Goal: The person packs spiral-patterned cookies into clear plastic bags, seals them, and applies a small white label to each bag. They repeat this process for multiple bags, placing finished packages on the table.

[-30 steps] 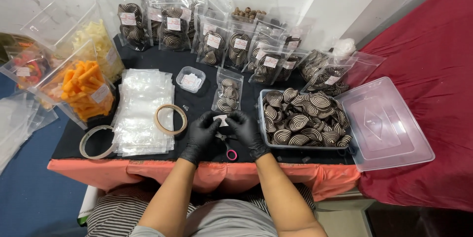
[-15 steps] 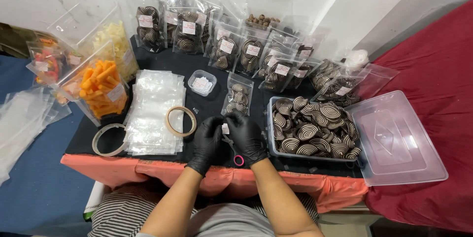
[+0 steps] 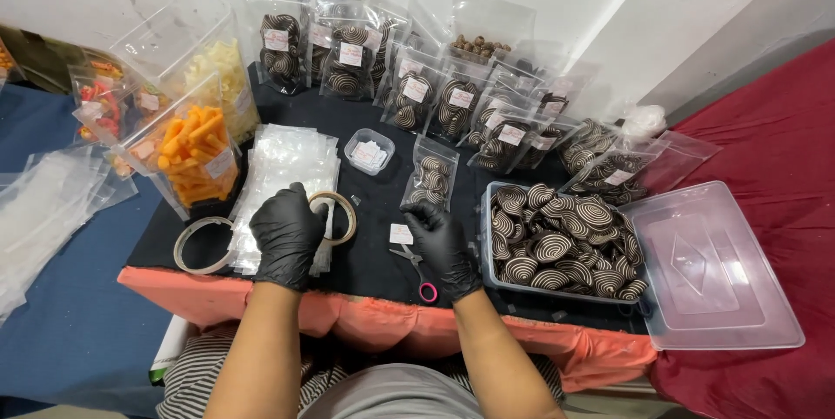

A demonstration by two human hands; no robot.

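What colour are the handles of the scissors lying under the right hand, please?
Pink, as far as they show: one loop of the scissors peeks out below the right hand in the head view.

Bright even light, sharp, wide-angle edge distortion

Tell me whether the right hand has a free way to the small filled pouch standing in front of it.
Probably yes. The right hand sits just below the small filled pouch on the black table cloth, with only a small white label lying flat beside its fingertips. Nothing upright stands between them.
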